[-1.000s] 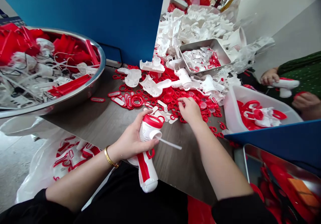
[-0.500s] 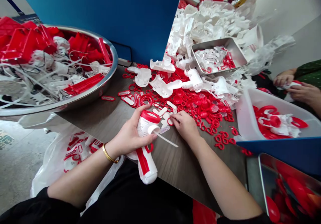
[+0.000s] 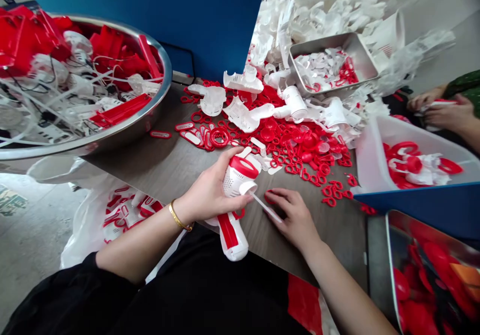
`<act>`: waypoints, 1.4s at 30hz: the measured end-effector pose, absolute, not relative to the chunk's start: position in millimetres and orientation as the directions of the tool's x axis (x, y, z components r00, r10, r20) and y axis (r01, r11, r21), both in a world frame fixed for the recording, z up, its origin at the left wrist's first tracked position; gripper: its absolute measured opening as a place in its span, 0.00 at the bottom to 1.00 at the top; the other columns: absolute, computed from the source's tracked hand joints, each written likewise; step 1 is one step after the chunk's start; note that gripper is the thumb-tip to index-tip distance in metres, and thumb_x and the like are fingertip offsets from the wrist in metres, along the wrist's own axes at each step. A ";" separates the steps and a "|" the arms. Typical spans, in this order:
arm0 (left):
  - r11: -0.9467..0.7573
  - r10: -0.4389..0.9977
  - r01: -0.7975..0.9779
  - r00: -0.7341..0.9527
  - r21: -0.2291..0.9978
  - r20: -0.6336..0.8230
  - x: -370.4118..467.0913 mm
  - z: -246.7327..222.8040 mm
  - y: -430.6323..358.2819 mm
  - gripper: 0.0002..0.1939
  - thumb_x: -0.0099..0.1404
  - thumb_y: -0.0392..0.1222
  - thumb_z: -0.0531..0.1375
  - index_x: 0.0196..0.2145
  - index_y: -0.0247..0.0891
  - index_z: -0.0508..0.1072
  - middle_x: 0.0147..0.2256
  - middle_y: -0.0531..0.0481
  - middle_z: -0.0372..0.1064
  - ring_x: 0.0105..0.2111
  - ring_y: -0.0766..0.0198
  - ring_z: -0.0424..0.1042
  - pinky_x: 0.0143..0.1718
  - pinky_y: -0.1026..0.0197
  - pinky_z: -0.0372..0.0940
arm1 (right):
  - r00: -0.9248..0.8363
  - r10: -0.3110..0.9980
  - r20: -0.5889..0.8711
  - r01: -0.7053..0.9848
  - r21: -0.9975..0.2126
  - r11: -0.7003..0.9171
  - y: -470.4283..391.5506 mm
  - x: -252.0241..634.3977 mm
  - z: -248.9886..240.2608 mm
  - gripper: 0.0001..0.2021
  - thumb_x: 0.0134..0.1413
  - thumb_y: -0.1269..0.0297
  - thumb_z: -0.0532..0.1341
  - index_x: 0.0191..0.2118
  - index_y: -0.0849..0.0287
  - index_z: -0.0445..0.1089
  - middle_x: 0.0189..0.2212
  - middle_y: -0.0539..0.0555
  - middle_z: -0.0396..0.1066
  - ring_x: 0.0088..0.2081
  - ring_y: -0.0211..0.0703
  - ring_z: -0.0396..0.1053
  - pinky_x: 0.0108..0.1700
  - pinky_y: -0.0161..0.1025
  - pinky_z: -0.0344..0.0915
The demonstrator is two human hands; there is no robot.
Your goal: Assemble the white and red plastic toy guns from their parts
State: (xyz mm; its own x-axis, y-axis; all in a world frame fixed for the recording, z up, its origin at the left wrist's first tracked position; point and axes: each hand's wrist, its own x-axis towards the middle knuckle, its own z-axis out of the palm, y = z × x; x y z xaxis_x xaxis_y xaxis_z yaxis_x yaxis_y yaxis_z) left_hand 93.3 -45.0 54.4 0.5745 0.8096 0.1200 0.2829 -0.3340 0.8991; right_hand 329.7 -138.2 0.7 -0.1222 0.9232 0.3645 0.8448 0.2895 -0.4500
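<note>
My left hand (image 3: pixel 213 187) is wrapped round a white, pistol-shaped plastic device (image 3: pixel 235 182) with a red rim and a red strip down its handle. The device is tilted, its handle toward my lap. A thin white strip (image 3: pixel 267 208) sticks out of its round side opening. Just right of that opening, my right hand (image 3: pixel 292 217) is closed, with a small red ring (image 3: pixel 267 196) showing partly at its fingertips. The far end of the strip reaches the right thumb; whether the thumb grips it I cannot tell.
A large steel bowl (image 3: pixel 159 95) of red and white parts stands left. Loose red rings (image 3: pixel 300 160) and white half-shells (image 3: pixel 245 115) cover the table's back. A metal tray (image 3: pixel 369 70) and a clear bin (image 3: pixel 369 160) stand right, near another person's hands (image 3: pixel 446 110).
My right hand has drawn back from the loose parts toward me, bringing a red ring beside the white strip. The device in my left hand has shifted slightly right. The view has tipped down.
</note>
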 end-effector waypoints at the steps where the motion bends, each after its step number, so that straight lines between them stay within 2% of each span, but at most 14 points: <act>1: -0.347 0.806 0.262 0.574 0.901 0.143 94.6 55.4 -45.1 0.44 0.54 0.50 0.66 0.62 0.40 0.50 0.55 0.40 0.63 0.50 0.51 0.69 0.51 0.52 0.64 | -0.158 0.918 0.363 0.835 -0.447 0.320 -138.9 329.4 1.2 0.11 0.57 0.63 0.61 0.45 0.55 0.74 0.42 0.58 0.74 0.43 0.47 0.71 0.45 0.46 0.71; 4: -0.362 0.788 0.179 0.584 0.915 0.197 96.3 58.0 -45.6 0.44 0.54 0.50 0.66 0.62 0.40 0.50 0.55 0.40 0.63 0.49 0.53 0.70 0.51 0.54 0.64 | -0.095 0.941 0.326 0.813 -0.520 0.262 -140.8 331.8 5.6 0.07 0.58 0.64 0.59 0.39 0.55 0.75 0.35 0.54 0.76 0.38 0.44 0.73 0.42 0.43 0.72; 8: -0.354 0.789 0.149 0.578 0.923 0.209 94.4 60.9 -47.5 0.44 0.54 0.50 0.66 0.62 0.40 0.50 0.54 0.42 0.63 0.49 0.53 0.69 0.52 0.54 0.64 | 0.224 0.958 0.177 0.749 -0.661 -0.053 -152.5 347.8 10.4 0.09 0.58 0.60 0.59 0.37 0.57 0.74 0.30 0.52 0.76 0.28 0.41 0.73 0.33 0.40 0.71; 11: -0.346 0.793 0.161 0.576 0.924 0.197 93.9 61.4 -48.8 0.44 0.54 0.49 0.66 0.62 0.40 0.49 0.53 0.43 0.64 0.49 0.54 0.69 0.53 0.54 0.64 | 0.312 0.937 0.157 0.721 -0.681 -0.126 -171.7 355.9 16.4 0.08 0.55 0.59 0.61 0.36 0.56 0.74 0.29 0.52 0.75 0.30 0.44 0.73 0.35 0.43 0.71; 16: -0.371 0.777 0.201 0.601 0.906 0.185 102.5 61.3 -51.8 0.42 0.55 0.49 0.66 0.61 0.40 0.50 0.54 0.42 0.63 0.49 0.53 0.69 0.51 0.55 0.64 | 0.157 0.964 0.216 0.384 -0.912 0.142 -185.0 328.0 50.6 0.10 0.59 0.67 0.58 0.42 0.47 0.75 0.38 0.52 0.71 0.35 0.42 0.73 0.34 0.41 0.71; 18: -0.378 0.743 0.205 0.649 0.903 0.164 107.2 61.5 -54.6 0.44 0.55 0.49 0.66 0.62 0.39 0.49 0.52 0.43 0.65 0.47 0.54 0.70 0.50 0.55 0.65 | 0.057 0.951 0.305 0.405 -0.878 0.257 -175.3 312.3 62.3 0.13 0.57 0.71 0.60 0.43 0.44 0.75 0.37 0.50 0.69 0.35 0.39 0.72 0.34 0.37 0.71; 22: -0.369 0.596 0.116 0.791 0.922 0.139 113.9 59.8 -62.6 0.60 0.45 0.54 0.72 0.65 0.39 0.41 0.46 0.45 0.69 0.45 0.52 0.72 0.49 0.53 0.66 | 0.011 0.876 0.482 0.553 -0.733 0.397 -158.1 295.6 62.0 0.20 0.55 0.75 0.62 0.49 0.41 0.73 0.35 0.50 0.69 0.36 0.39 0.71 0.38 0.38 0.71; 25: -0.341 0.644 0.140 0.755 0.929 0.123 118.0 57.5 -67.6 0.53 0.46 0.55 0.71 0.61 0.39 0.47 0.46 0.43 0.68 0.44 0.52 0.72 0.47 0.53 0.66 | 0.032 0.813 0.581 0.595 -0.665 0.452 -156.5 294.5 48.1 0.22 0.53 0.74 0.63 0.51 0.40 0.71 0.37 0.51 0.69 0.41 0.42 0.71 0.44 0.40 0.71; 27: -0.312 0.682 0.176 0.726 0.934 0.090 120.9 56.7 -69.4 0.44 0.52 0.53 0.68 0.58 0.39 0.50 0.45 0.43 0.68 0.41 0.54 0.73 0.43 0.54 0.68 | 0.106 0.875 0.473 0.497 -0.787 0.366 -154.4 296.2 38.7 0.21 0.55 0.67 0.64 0.53 0.41 0.69 0.46 0.52 0.69 0.48 0.44 0.70 0.49 0.43 0.70; 30: -0.309 0.692 0.196 0.718 0.931 0.078 123.6 56.2 -71.5 0.38 0.54 0.50 0.67 0.56 0.40 0.52 0.48 0.43 0.67 0.42 0.55 0.73 0.43 0.55 0.68 | 0.064 0.989 0.131 0.126 -0.984 0.123 -146.9 297.7 30.1 0.22 0.55 0.53 0.63 0.56 0.45 0.67 0.58 0.54 0.64 0.57 0.50 0.65 0.55 0.50 0.67; 34: -0.329 0.694 0.216 0.715 0.919 0.080 118.3 50.9 -80.9 0.38 0.54 0.50 0.67 0.56 0.41 0.52 0.50 0.42 0.66 0.46 0.53 0.72 0.46 0.53 0.67 | -0.006 1.000 -0.016 -0.138 -0.990 -0.016 -150.9 291.6 30.9 0.18 0.53 0.54 0.65 0.50 0.46 0.70 0.61 0.53 0.62 0.60 0.50 0.62 0.58 0.51 0.64; 38: -0.390 0.837 0.363 0.524 0.846 0.161 103.4 40.9 -89.9 0.46 0.57 0.50 0.65 0.64 0.40 0.44 0.58 0.36 0.57 0.57 0.48 0.62 0.54 0.47 0.62 | -0.126 0.982 -0.139 0.003 -0.990 -0.140 -170.7 288.9 33.9 0.27 0.57 0.46 0.58 0.58 0.50 0.62 0.57 0.59 0.66 0.52 0.49 0.70 0.49 0.47 0.71; 40: -0.544 0.817 0.443 0.475 0.713 0.328 97.5 37.6 -89.4 0.39 0.62 0.44 0.62 0.65 0.43 0.47 0.62 0.37 0.50 0.63 0.45 0.50 0.60 0.41 0.53 | -0.180 0.953 -0.244 0.206 -0.957 -0.206 -165.3 300.7 31.9 0.23 0.61 0.47 0.53 0.53 0.55 0.68 0.42 0.58 0.76 0.40 0.45 0.75 0.40 0.43 0.73; 42: -0.712 0.670 0.379 0.621 0.592 0.408 95.3 37.1 -86.8 0.27 0.66 0.36 0.55 0.61 0.46 0.57 0.59 0.43 0.59 0.63 0.50 0.52 0.63 0.39 0.44 | 0.022 0.971 -0.238 0.458 -0.861 -0.221 -140.9 324.9 28.2 0.20 0.63 0.51 0.50 0.45 0.59 0.73 0.31 0.56 0.76 0.32 0.43 0.74 0.37 0.42 0.72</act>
State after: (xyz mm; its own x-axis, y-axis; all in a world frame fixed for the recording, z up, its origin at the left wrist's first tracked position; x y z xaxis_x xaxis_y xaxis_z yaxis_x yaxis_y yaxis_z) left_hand 95.3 -86.8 37.1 0.6208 0.6696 0.4078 0.3788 -0.7116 0.5917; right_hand 324.9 -140.9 28.2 0.0221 0.9711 -0.2376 0.4582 -0.2210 -0.8609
